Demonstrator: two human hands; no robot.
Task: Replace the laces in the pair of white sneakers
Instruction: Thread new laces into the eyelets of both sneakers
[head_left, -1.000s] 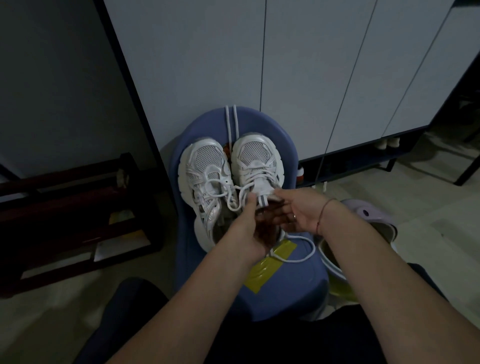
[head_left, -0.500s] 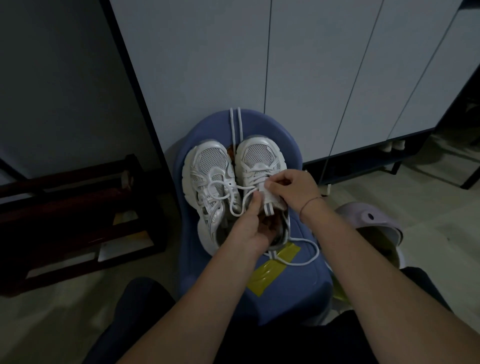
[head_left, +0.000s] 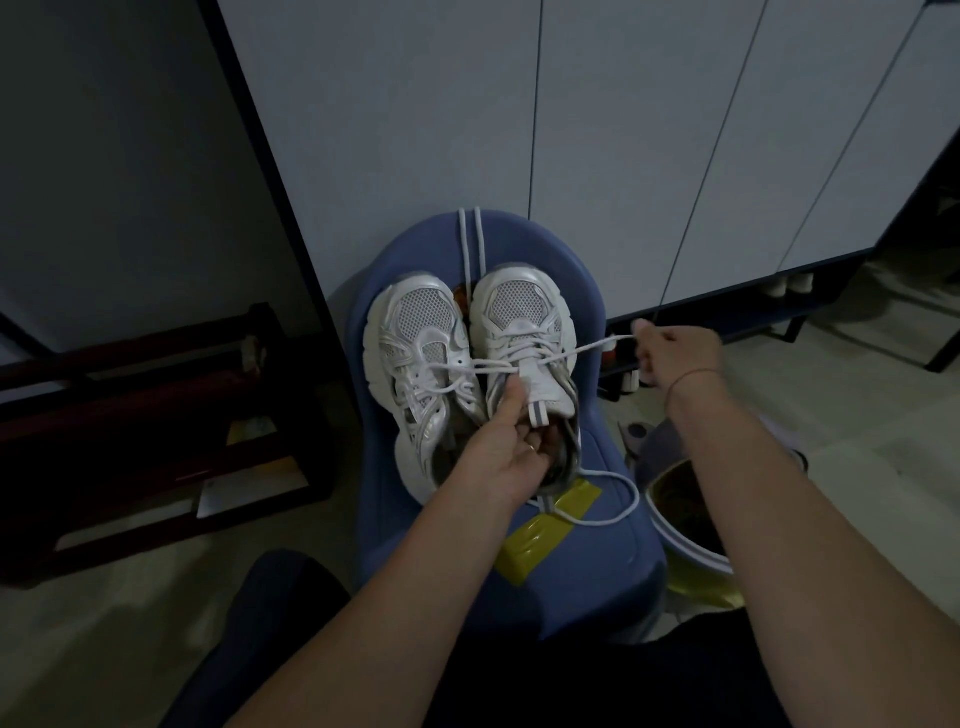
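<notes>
while the left hand (head_left: 506, 447) grips the tongue of the 3 o'clock sneaker (head_left: 519, 312) on the blue seat (head_left: 597, 545), the right hand (head_left: 675, 353) pinches its lace (head_left: 592, 347) taut toward 3 o'clock, so removal appears barely begun, with the 9 o'clock sneaker (head_left: 415, 332) fully laced and untouched.

Sneakers (head_left: 467, 358) side by side on stool (head_left: 597, 551)
</notes>
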